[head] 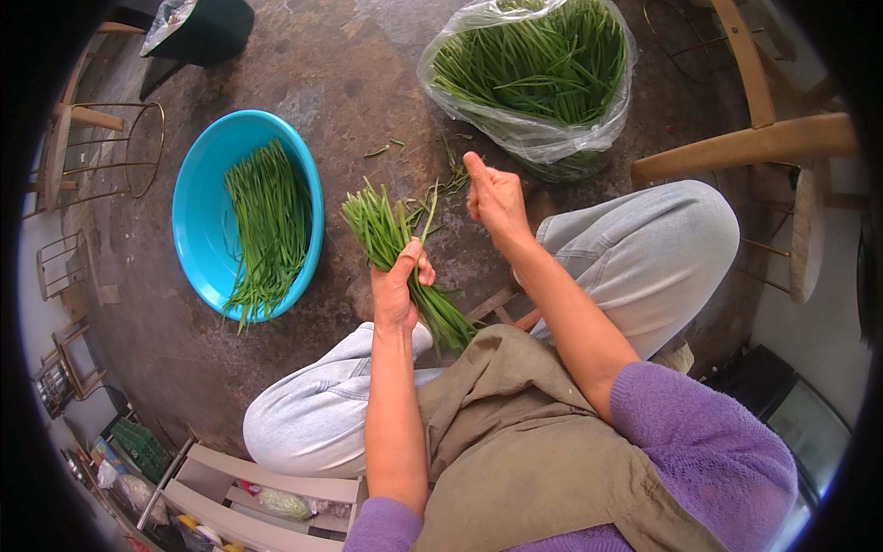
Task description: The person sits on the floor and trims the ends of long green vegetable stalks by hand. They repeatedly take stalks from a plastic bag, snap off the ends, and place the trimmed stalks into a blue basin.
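Observation:
My left hand (401, 286) is closed around a bunch of long green leaves, probably garlic chives (376, 224), whose cut ends point up and away from me. To its right my right hand (495, 196) is raised over the floor with fingers curled and the thumb against them; whether a small bit is pinched there I cannot tell. A blue plastic basin (200, 207) on the left holds a laid bundle of the same greens (269, 228). Beyond my right hand stands a clear plastic bag (448, 103) packed with more greens (545, 65).
Loose trimmings (455, 176) lie on the stained floor (331, 90) between bag and hands. Wooden stools with metal rings stand at left (96, 117) and right (745, 148). A dark bin (207, 31) is at upper left, a slatted rack (262, 510) at lower left.

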### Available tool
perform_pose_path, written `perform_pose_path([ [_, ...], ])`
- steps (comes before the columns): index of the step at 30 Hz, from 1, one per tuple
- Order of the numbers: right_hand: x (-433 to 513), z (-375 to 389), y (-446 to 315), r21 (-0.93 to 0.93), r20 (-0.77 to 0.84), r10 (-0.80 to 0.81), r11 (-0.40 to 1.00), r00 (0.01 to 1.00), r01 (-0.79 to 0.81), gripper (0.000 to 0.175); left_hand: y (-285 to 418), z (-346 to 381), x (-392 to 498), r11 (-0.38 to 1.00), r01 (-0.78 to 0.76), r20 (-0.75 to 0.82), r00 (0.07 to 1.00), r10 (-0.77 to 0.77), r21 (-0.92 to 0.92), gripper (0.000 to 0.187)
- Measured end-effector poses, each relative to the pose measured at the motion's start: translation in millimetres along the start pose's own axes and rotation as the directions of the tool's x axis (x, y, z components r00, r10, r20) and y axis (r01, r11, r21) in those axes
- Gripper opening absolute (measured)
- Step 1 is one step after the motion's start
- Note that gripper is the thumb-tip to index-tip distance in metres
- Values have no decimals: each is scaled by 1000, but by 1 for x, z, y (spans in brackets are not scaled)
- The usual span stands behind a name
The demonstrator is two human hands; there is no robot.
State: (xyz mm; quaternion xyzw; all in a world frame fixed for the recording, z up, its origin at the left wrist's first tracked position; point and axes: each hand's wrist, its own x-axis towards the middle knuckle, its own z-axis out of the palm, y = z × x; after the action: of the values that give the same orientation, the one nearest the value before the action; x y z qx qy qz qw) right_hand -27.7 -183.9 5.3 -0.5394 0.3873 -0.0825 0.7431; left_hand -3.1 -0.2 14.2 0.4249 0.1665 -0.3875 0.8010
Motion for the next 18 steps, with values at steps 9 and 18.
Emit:
perform_pose_path([
  [9,-1,8,7,-5,134,27,1000,991,-26,19,-2,1,1,994,-34,-2,999,34,99,14],
  [18,2,1,18,-313,23,-208,927,978,205,38,-2,4,3,997,-61,-9,998,61,55,13],
])
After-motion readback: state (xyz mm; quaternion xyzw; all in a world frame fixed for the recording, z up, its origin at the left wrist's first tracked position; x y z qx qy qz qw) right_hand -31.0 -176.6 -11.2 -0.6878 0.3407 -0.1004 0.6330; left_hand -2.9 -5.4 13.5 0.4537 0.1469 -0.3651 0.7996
